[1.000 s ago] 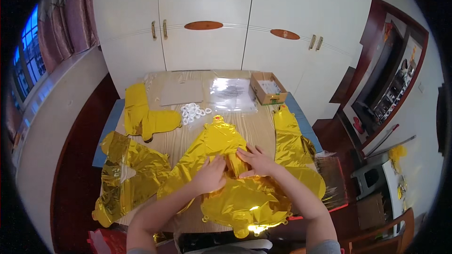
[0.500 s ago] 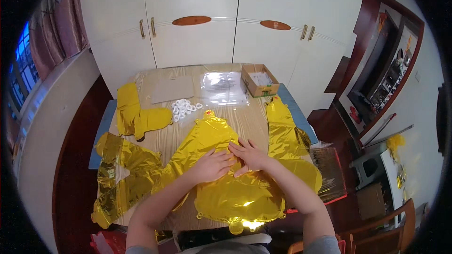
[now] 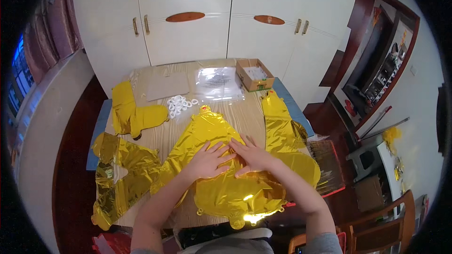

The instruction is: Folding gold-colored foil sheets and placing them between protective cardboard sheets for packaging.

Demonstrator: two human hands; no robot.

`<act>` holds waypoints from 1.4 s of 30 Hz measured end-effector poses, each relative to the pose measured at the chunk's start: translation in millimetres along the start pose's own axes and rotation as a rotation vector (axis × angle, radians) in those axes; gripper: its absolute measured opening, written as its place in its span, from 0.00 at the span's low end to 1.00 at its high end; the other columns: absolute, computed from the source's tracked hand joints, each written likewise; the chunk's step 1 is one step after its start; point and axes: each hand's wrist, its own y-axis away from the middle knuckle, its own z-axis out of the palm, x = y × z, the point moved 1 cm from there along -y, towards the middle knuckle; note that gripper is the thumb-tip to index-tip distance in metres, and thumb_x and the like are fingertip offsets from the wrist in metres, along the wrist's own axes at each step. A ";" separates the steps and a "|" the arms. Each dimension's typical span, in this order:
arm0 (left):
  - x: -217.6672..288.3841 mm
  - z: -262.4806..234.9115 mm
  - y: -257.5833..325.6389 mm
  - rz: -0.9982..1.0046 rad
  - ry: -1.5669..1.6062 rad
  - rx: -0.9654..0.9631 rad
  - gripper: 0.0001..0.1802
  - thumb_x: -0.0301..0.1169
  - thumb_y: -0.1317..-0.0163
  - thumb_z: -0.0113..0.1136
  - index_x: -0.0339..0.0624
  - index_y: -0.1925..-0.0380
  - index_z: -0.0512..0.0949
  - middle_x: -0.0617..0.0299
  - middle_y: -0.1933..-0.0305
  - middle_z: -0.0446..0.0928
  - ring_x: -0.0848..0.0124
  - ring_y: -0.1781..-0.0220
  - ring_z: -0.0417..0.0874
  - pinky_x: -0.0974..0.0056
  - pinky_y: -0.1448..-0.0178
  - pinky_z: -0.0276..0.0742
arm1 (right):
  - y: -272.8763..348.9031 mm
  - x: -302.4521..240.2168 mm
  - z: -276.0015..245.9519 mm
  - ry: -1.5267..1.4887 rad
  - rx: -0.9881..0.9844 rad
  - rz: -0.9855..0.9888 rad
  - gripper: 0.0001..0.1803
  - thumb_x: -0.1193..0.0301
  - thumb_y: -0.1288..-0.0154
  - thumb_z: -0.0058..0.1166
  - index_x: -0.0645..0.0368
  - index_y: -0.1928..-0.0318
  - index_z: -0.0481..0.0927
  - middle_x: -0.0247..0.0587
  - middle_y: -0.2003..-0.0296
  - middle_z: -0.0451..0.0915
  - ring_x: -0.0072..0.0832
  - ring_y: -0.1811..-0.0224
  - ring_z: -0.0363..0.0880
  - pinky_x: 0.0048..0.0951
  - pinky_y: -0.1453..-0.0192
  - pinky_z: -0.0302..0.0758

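Note:
A flat, wrinkled gold foil balloon (image 3: pixel 214 127) lies in front of me, its lower part hanging toward the table's near edge. On its middle rests my left hand (image 3: pixel 210 162), palm down with the fingers spread. Right beside it, my right hand (image 3: pixel 250 156) also presses flat on the foil, fingers apart, its fingertips close to the left hand's. Neither hand grips anything. More gold foil balloons lie around: one at the far left (image 3: pixel 136 113), a creased one at the near left (image 3: pixel 125 174), and another on the right (image 3: pixel 282 122).
Behind the balloons are a pile of white rings (image 3: pixel 180 106), a grey-beige board (image 3: pixel 167 86), clear plastic sleeves (image 3: pixel 217 84) and an open cardboard box (image 3: pixel 255 84). White cabinets (image 3: pixel 188 37) stand behind the wooden table. A wooden chair (image 3: pixel 383 228) is at the lower right.
The left hand's fingers have spread wider on the foil. Both hands stay on the balloon's middle, and the whole view has shifted slightly.

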 end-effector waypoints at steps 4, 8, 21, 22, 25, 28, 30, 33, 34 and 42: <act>0.5 1.8 2.4 -0.026 0.032 -0.010 0.30 0.55 0.33 0.45 0.64 0.31 0.64 0.57 0.27 0.60 0.54 0.25 0.58 0.39 0.25 0.49 | 69.5 -43.2 -14.1 -0.081 0.126 -0.006 0.47 0.39 0.43 0.56 0.52 0.29 0.60 0.46 0.30 0.61 0.50 0.25 0.52 0.58 0.25 0.44; 3.4 2.3 -1.3 -0.001 0.049 -0.003 0.32 0.56 0.34 0.47 0.65 0.31 0.62 0.57 0.26 0.60 0.54 0.25 0.57 0.39 0.25 0.48 | 149.3 -88.2 0.4 -0.081 0.008 0.046 0.35 0.45 0.39 0.56 0.49 0.36 0.72 0.39 0.35 0.69 0.43 0.29 0.60 0.59 0.26 0.49; -0.3 -1.9 0.8 0.012 0.033 -0.054 0.48 0.68 0.48 0.55 0.60 0.30 0.61 0.59 0.25 0.58 0.47 0.24 0.53 0.38 0.25 0.46 | 212.4 -165.1 101.2 -1.882 0.716 0.868 0.10 0.66 0.28 0.52 0.60 0.55 0.74 0.40 0.60 0.80 0.25 0.63 0.81 0.25 0.59 0.75; -0.6 -1.5 1.4 0.010 0.032 -0.055 0.48 0.69 0.49 0.55 0.60 0.30 0.61 0.59 0.25 0.58 0.46 0.24 0.52 0.38 0.25 0.46 | 208.1 -164.8 97.6 -1.876 0.680 0.882 0.10 0.66 0.28 0.51 0.61 0.57 0.75 0.40 0.62 0.81 0.25 0.65 0.81 0.24 0.61 0.75; -0.5 -0.7 0.6 0.003 0.003 -0.048 0.48 0.71 0.50 0.53 0.63 0.31 0.63 0.62 0.25 0.59 0.48 0.23 0.53 0.41 0.24 0.46 | 193.1 -164.3 85.7 -1.756 0.742 0.930 0.10 0.67 0.28 0.52 0.62 0.61 0.78 0.40 0.69 0.83 0.23 0.74 0.81 0.22 0.72 0.73; -0.1 -0.8 1.1 0.000 -0.007 -0.047 0.49 0.72 0.50 0.53 0.62 0.31 0.63 0.62 0.25 0.59 0.48 0.23 0.53 0.41 0.24 0.46 | 184.9 -158.9 79.1 -1.663 0.794 0.931 0.09 0.68 0.31 0.54 0.62 0.60 0.77 0.41 0.70 0.82 0.24 0.76 0.78 0.21 0.75 0.71; -0.3 -1.4 0.9 0.007 0.016 -0.050 0.49 0.70 0.50 0.55 0.61 0.30 0.62 0.60 0.25 0.59 0.47 0.23 0.52 0.39 0.24 0.46 | 178.8 -158.9 70.0 -1.654 0.820 0.900 0.06 0.71 0.31 0.55 0.62 0.60 0.78 0.39 0.71 0.81 0.22 0.77 0.78 0.19 0.76 0.69; 0.6 -3.2 1.5 0.005 0.043 -0.049 0.49 0.69 0.50 0.56 0.60 0.30 0.62 0.59 0.26 0.59 0.47 0.23 0.52 0.39 0.24 0.46 | 167.0 -161.2 72.3 -1.505 0.887 0.848 0.03 0.75 0.33 0.58 0.61 0.62 0.78 0.29 0.76 0.78 0.12 0.78 0.72 0.17 0.75 0.65; 0.8 -4.2 1.4 0.004 0.050 -0.046 0.49 0.69 0.50 0.57 0.60 0.30 0.62 0.59 0.25 0.59 0.47 0.23 0.52 0.39 0.24 0.46 | 164.5 -163.1 73.3 -1.368 0.833 0.888 0.04 0.76 0.36 0.60 0.61 0.62 0.78 0.25 0.76 0.77 0.10 0.77 0.69 0.17 0.74 0.65; -0.4 -3.3 2.4 0.020 0.003 -0.048 0.48 0.66 0.49 0.59 0.60 0.30 0.62 0.60 0.26 0.59 0.47 0.24 0.53 0.39 0.24 0.46 | 120.6 -176.5 41.6 -0.563 0.801 0.316 0.09 0.78 0.50 0.66 0.57 0.68 0.79 0.41 0.65 0.80 0.40 0.59 0.78 0.36 0.54 0.74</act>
